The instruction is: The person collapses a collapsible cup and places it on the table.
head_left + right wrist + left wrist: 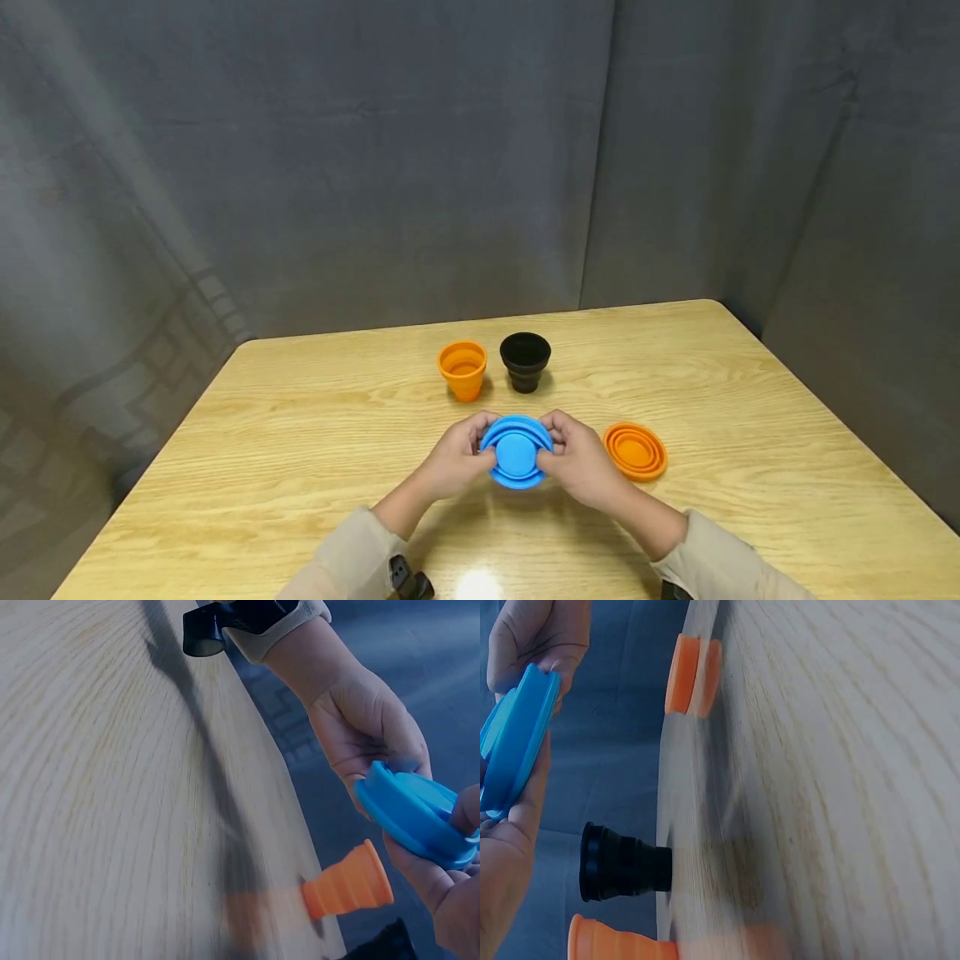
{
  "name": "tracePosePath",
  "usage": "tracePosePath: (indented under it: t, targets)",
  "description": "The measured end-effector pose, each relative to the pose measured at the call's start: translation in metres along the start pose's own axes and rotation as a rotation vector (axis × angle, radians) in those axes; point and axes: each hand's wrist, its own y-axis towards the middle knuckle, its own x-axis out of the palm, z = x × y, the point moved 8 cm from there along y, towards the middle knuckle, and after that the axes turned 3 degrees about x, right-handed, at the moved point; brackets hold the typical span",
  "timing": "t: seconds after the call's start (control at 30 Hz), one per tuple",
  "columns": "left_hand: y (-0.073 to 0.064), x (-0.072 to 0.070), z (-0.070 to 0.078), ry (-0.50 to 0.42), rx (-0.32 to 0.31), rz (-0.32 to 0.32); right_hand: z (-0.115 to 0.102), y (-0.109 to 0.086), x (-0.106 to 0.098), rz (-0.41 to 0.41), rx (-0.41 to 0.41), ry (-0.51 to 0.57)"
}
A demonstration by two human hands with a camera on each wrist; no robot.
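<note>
A blue collapsible cup, mostly folded flat, is held above the table between both hands. My left hand grips its left rim, the thumb pressed on the inner rings. On the opposite rim my right hand pinches in the same way, thumb inside and fingers behind. In the left wrist view the blue cup appears edge-on, clear of the tabletop. The right wrist view shows the blue cup with its rings partly pushed out of level.
An orange cup and a black cup stand expanded side by side beyond the hands. To the right, a folded orange cup lies flat on the wooden table. Grey curtains hang behind the table.
</note>
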Motion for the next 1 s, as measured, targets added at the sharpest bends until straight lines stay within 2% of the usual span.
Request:
tracePosePath:
  t: [0.13, 0.23, 0.33, 0.47, 0.63, 0.8, 1.0]
  targets:
    - [0.002, 0.0, -0.001, -0.069, 0.006, -0.054, -0.002, 0.001, -0.003, -0.051, -0.019, 0.005]
    - [0.001, -0.001, -0.004, -0.156, 0.019, -0.126, -0.003, -0.001, -0.004, -0.119, -0.036, 0.042]
    - [-0.002, -0.001, 0.001, -0.236, 0.039, -0.203, -0.003, -0.002, -0.003, -0.166, -0.037, 0.081]
    - [-0.003, -0.001, 0.008, -0.314, 0.068, -0.285, -0.003, -0.002, -0.006, -0.182, -0.034, 0.109]
    - [-0.004, 0.001, 0.008, -0.311, 0.066, -0.311, 0.002, -0.003, -0.009, -0.21, -0.01, 0.104]
    - [-0.008, 0.007, 0.001, -0.282, 0.029, -0.332, 0.008, -0.009, -0.007, -0.247, 0.018, 0.078]
    - [-0.01, 0.003, -0.002, -0.233, -0.003, -0.333, 0.006, -0.011, -0.006, -0.263, -0.047, 0.063]
